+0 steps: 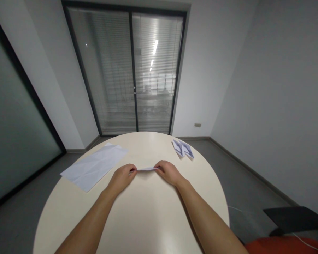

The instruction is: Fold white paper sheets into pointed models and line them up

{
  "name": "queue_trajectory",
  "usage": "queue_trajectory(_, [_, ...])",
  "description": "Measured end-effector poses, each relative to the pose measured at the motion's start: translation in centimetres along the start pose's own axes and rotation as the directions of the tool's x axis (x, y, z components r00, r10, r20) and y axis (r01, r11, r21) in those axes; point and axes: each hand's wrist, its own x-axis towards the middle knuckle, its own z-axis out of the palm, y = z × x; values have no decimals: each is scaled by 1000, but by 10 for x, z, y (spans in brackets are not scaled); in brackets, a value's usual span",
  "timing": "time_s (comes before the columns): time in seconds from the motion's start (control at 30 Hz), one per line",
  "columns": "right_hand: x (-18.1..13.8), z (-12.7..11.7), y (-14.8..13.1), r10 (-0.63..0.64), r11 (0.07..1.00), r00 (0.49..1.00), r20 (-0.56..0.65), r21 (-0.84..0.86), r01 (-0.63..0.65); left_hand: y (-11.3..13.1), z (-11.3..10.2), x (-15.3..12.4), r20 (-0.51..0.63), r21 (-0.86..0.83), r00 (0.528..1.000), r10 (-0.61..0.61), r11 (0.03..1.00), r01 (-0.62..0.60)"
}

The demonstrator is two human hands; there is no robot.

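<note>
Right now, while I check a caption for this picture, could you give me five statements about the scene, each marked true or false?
1. The left hand and right hand both grip a small paper piece. True.
2. The large white sheet lies to the right of both hands. False: it lies on the left side.
3. A folded paper shape lies on the table beyond the right hand. True.
4. The table has straight edges and square corners. False: its edge is curved.
5. Blinds show beyond the table. True.
</note>
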Motion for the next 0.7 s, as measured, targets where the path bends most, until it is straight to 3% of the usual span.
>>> queue_trajectory(0.7, [-1, 2, 19, 211, 974, 970, -116, 105, -200, -13, 6, 0, -41, -37, 984, -175, 984, 174])
